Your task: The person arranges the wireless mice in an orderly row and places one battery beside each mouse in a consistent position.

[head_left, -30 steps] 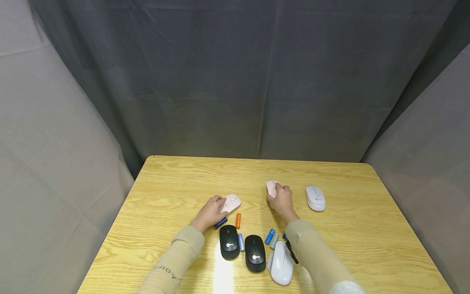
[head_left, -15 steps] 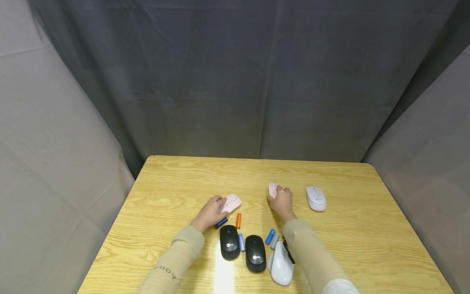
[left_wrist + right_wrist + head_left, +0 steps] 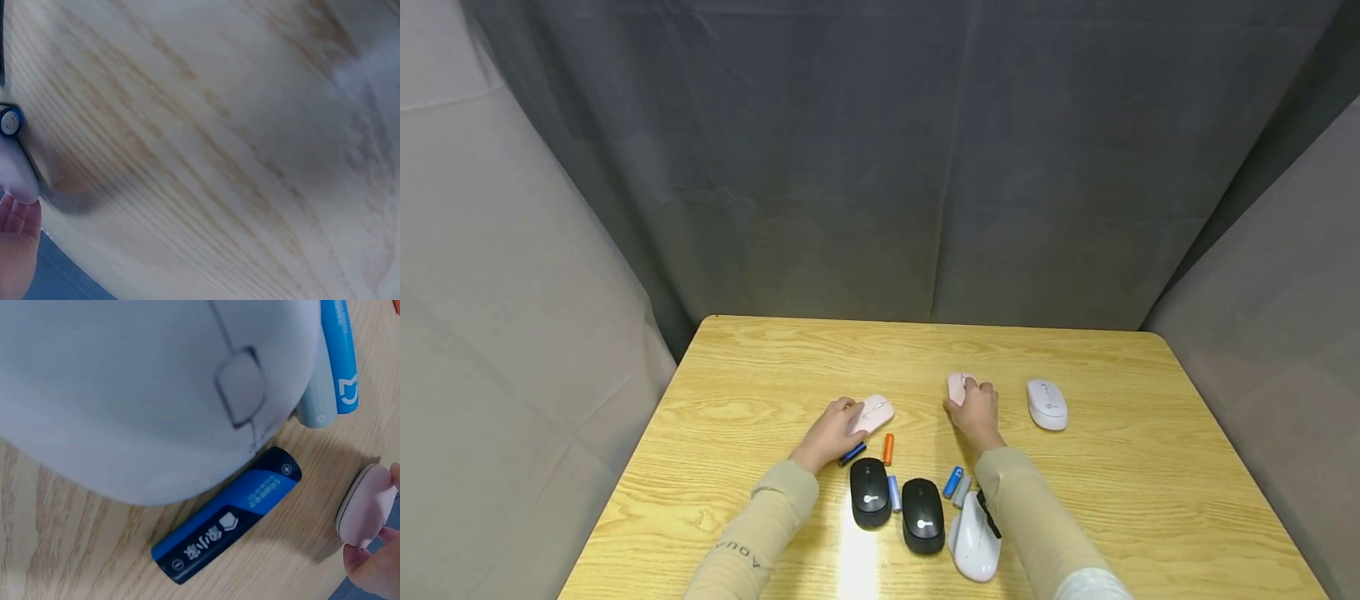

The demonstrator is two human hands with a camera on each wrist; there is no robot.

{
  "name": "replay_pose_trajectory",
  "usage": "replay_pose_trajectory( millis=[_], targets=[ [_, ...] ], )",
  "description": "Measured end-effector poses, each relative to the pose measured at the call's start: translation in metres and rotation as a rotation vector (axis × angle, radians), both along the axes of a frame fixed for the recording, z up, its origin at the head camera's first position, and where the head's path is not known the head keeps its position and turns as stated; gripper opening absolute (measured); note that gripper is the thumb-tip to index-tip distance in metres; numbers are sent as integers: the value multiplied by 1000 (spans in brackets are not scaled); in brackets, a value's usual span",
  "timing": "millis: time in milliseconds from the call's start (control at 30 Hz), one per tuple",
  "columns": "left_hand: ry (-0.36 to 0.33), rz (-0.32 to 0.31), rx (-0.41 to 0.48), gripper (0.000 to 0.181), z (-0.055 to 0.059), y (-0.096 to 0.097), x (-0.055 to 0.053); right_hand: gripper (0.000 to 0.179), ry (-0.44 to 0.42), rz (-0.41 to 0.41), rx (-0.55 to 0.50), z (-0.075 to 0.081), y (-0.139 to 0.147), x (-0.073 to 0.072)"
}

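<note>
In the head view my left hand (image 3: 833,432) grips a pale pink computer mouse (image 3: 876,412), left of the table's middle. The left wrist view has that pink mouse (image 3: 15,178) at its left edge, with fingertips at its end and a battery (image 3: 9,122) close by. Further right, my right hand (image 3: 977,414) holds a second pale pink mouse (image 3: 957,387) by its sides, thumb on the left. In the right wrist view this mouse (image 3: 364,509) sits between the thumb and fingers, low over the wooden surface.
Two black mice (image 3: 869,492) and a glossy white mouse (image 3: 976,542) lie nearer the body. Among them are several batteries, including an orange one (image 3: 888,450), a blue one (image 3: 953,482) and a blue-black one (image 3: 225,515). Another white mouse (image 3: 1047,405) lies at the right.
My right hand has brought its pink mouse slightly toward me, and the right forearm has shifted a little left. My left hand keeps its place on the other pink mouse.
</note>
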State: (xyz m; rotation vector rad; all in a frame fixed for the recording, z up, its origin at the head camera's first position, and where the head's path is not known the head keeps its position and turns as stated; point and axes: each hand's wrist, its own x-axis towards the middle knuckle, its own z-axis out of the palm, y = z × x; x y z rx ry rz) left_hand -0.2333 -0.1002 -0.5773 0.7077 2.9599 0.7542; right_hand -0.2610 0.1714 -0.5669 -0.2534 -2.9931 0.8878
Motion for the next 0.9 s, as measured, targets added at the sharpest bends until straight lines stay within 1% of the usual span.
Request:
replay_pose_trajectory(
  millis=[167,200,233,400,433,533,700,800,900],
  targets=[
    [-10,-9,20,55,0,-1,0,65,6,1,11,0,-1,0],
    [-12,-8,18,55,5,0,2,65,6,0,11,0,-1,0],
    [-13,-8,18,55,4,0,2,66,8,1,13,0,-1,0],
    [-23,6,-7,55,4,0,1,67,-4,4,13,3,-1,3],
    [-52,18,-9,55,6,1,2,68,-3,7,13,3,-1,4],
    [-65,28,-39,56,8,2,2,68,1,13,6,6,-1,7],
    [-70,37,-58,55,7,3,1,66,49,31,-16,11,-1,11],
    [-73,43,-62,55,6,3,2,64,98,47,-11,15,-2,15],
    [-57,35,-55,55,6,2,2,63,158,65,-4,21,-4,21]
  ],
)
